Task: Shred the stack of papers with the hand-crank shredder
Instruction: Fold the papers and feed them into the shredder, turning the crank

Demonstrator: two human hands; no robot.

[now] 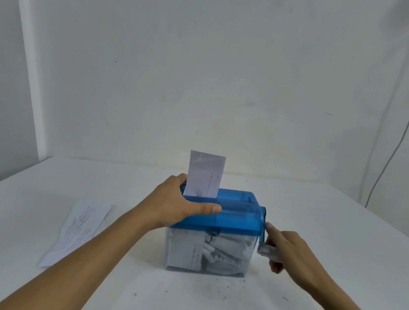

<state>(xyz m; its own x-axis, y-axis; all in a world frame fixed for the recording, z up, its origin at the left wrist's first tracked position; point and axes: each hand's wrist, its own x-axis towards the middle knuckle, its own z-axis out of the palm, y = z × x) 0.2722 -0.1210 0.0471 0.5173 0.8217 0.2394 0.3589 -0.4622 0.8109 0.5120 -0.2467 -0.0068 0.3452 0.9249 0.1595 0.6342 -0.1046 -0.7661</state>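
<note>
Paper point(204, 174) upright in shredder point(229, 211) — crank point(263, 228) down.

Blue-lidded clear plastic shredder point(236, 218) blocking mid white worktop point(329, 253), flat printed paper sheets point(81, 226) left, open room right, front.

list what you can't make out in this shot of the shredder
All in the head view:
- Print on the sheet standing in the lid: too small and blurred.
- Knob: mostly covered by the right hand that grips it, and smeared.
- Left hand: its fingers are hidden behind the lid it grips.
- Stack: the sheet count, because the edges are too thin to tell.
</note>
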